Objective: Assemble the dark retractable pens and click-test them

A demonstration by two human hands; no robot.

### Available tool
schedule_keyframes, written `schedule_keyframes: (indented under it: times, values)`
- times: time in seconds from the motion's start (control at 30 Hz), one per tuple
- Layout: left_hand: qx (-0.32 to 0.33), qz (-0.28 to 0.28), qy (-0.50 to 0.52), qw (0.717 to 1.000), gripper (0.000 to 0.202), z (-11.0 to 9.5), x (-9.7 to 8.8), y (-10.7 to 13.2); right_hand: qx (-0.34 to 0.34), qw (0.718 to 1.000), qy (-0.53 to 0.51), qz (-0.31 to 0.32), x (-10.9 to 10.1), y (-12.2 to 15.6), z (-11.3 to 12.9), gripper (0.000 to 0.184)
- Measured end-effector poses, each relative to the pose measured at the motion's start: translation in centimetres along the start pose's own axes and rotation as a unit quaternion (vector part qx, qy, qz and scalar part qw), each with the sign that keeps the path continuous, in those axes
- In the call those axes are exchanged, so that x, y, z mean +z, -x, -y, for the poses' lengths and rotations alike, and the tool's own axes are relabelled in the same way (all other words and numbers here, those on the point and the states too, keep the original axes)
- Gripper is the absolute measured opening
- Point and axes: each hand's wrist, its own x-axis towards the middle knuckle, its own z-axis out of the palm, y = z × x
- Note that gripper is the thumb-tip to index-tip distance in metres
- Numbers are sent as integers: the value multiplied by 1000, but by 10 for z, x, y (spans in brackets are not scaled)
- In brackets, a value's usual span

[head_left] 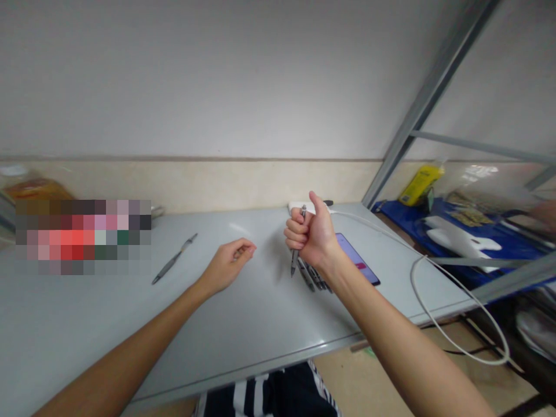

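Note:
My right hand (309, 234) is wrapped round a grey pen (294, 263), thumb raised and tip pointing down, above the desk. Beneath and just right of it, several grey and dark pens (307, 277) lie side by side, partly hidden by my wrist. My left hand (229, 263) rests low over the middle of the desk. Its fingers are curled in and the thumb meets the fingertips, with nothing visible between them. Further left, a single grey pen (174, 259) lies at a slant on the desk, apart from that hand.
A phone (358, 259) with its screen lit lies right of the pens. Behind it, a white box-like device (297, 206) trails a white cable (412, 278) over the desk edge (304, 351). A metal frame (430, 81) separates the blue side surface (393, 211). A blurred-out patch covers items at left.

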Motion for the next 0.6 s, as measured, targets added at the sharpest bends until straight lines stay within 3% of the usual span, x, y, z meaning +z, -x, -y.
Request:
schedule_keyframes:
  times: [0.6]
  values:
    - [16, 22, -38, 999, 25, 1, 0, 0, -8, 1000, -10, 1, -5, -2, -2, 41]
